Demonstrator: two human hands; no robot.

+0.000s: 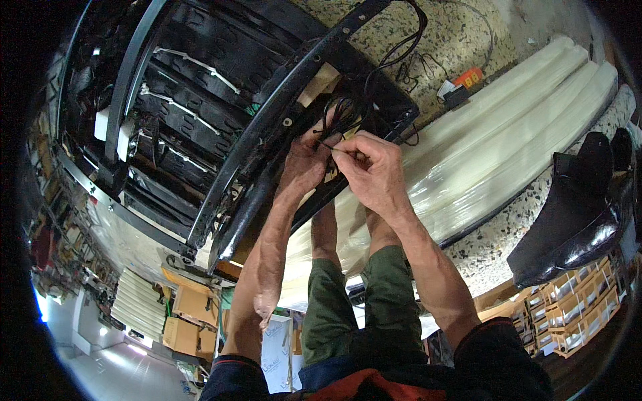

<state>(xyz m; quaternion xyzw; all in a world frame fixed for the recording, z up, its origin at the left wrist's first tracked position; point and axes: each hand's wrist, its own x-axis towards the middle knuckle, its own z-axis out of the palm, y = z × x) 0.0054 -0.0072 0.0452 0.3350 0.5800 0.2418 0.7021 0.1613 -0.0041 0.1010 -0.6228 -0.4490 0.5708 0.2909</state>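
A coiled bundle of thin black cable (pixel 345 112) sits in my left hand (pixel 305 162), whose fingers are closed round its lower part. Just to the right, my right hand (pixel 376 168) pinches a thin dark strand at the bundle's near side. Whether that strand is a tie or a cable end, I cannot tell. Both hands are inside the near-right part of a black metal frame (pixel 249 137), which has springs and crossbars. From the bundle, black cables (pixel 394 50) loop up over the frame's far edge.
An orange power strip (pixel 470 78) with a black adapter (pixel 456 95) plugged in lies at the far right. Long plastic-wrapped cream pieces (pixel 481 147) stretch across the right. Black glossy padded parts (pixel 575 220) stand further right, near stacked wooden crates (pixel 578 307). Cardboard boxes (pixel 190 321) are lower left.
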